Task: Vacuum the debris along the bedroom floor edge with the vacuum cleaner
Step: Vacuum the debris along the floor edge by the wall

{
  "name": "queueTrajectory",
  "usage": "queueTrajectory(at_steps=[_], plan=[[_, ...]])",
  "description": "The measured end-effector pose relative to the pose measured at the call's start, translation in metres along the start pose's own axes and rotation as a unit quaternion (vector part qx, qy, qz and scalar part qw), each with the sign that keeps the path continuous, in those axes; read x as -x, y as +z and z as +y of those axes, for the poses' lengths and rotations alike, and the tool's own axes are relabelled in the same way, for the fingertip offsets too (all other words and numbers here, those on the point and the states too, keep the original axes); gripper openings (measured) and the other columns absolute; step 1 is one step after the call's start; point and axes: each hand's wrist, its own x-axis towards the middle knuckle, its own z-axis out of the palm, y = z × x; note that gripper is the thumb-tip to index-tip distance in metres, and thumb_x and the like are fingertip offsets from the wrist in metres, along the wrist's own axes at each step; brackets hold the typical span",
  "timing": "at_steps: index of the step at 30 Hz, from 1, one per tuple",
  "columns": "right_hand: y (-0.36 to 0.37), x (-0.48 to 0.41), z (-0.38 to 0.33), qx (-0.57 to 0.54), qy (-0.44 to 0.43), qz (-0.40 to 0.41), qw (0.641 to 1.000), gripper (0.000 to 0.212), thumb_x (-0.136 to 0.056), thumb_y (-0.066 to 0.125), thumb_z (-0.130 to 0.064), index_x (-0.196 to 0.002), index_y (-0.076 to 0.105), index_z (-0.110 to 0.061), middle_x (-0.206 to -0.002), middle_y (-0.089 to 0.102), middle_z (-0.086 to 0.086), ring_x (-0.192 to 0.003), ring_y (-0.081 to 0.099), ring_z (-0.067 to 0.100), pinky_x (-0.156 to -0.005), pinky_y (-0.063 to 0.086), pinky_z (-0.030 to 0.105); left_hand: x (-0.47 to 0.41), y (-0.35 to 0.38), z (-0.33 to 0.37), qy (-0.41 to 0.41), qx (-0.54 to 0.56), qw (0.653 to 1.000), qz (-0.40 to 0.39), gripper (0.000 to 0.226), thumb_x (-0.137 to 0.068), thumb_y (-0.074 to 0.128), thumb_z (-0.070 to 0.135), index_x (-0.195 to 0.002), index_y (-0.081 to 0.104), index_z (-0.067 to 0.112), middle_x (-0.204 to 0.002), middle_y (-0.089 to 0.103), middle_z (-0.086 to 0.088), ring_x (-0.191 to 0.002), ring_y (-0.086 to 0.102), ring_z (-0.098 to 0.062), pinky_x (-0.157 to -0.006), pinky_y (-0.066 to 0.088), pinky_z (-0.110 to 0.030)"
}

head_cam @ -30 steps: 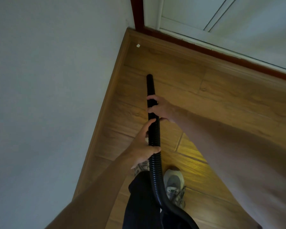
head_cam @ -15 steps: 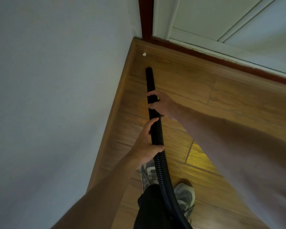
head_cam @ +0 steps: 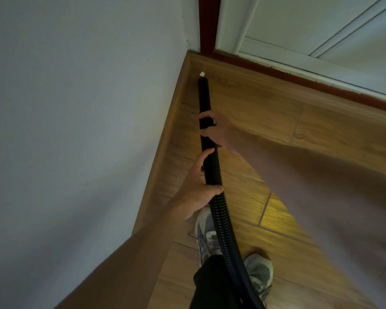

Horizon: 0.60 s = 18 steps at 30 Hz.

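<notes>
Head view, looking down into a room corner: black vacuum hose [head_cam: 216, 197] runs up from between grey shoes [head_cam: 257, 275], its smooth end tube aimed at a small white scrap of debris [head_cam: 202, 74] on the wood floor [head_cam: 276, 121] near the skirting board [head_cam: 165, 152]; whether the tube mouth touches the scrap is unclear. Right hand [head_cam: 220, 130] curls its fingers round the hose where smooth tube meets ribbing; left hand [head_cam: 196, 190] grips the ribbed part just behind. White wall [head_cam: 76, 130] at left, white door [head_cam: 321, 30] across the top.
</notes>
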Motion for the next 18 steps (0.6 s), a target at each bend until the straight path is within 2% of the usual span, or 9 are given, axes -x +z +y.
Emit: queueTrajectory(at_steps=[5, 9, 14, 18], plan=[[0.002, -0.007, -0.012, 0.009, -0.006, -0.001, 1.000, 0.046, -0.092, 0.056, -0.003, -0.126, 0.055, -0.035, -0.118, 0.053, 0.007, -0.089, 0.060, 0.019, -0.063, 0.058, 0.033, -0.007, -0.009, 0.009, 0.005, -0.002, 1.000, -0.006, 0.094, -0.077, 0.070, -0.013, -0.136, 0.039, 0.053, -0.127, 0.046, 0.002, -0.114, 0.054, -0.021, -0.077, 0.061, -0.048], [0.002, -0.014, -0.019, 0.015, -0.004, 0.003, 1.000, 0.047, -0.093, 0.055, -0.004, -0.128, 0.054, -0.035, -0.114, 0.052, 0.005, -0.087, 0.059, 0.018, -0.074, 0.060, 0.039, -0.012, -0.014, 0.017, 0.010, -0.012, 1.000, -0.005, 0.093, -0.077, 0.070, -0.012, -0.138, 0.038, 0.050, -0.129, 0.045, 0.001, -0.115, 0.051, -0.016, -0.076, 0.061, -0.039], [-0.002, -0.015, -0.023, 0.023, -0.004, 0.007, 1.000, 0.048, -0.093, 0.053, -0.004, -0.129, 0.054, -0.036, -0.112, 0.051, 0.004, -0.087, 0.059, 0.018, -0.074, 0.060, 0.039, -0.016, -0.015, 0.020, 0.011, -0.025, 1.000, -0.004, 0.094, -0.076, 0.072, -0.011, -0.136, 0.038, 0.053, -0.134, 0.044, 0.004, -0.122, 0.047, -0.015, -0.077, 0.060, -0.036], [-0.006, -0.005, -0.016, 0.036, 0.000, 0.005, 0.999, 0.049, -0.093, 0.054, -0.006, -0.131, 0.053, -0.037, -0.113, 0.052, 0.004, -0.085, 0.061, 0.018, -0.062, 0.059, 0.033, -0.010, -0.011, 0.020, -0.010, -0.026, 0.999, -0.021, 0.093, -0.077, 0.072, -0.011, -0.133, 0.040, 0.056, -0.131, 0.046, 0.003, -0.120, 0.052, -0.022, -0.080, 0.060, -0.047]])
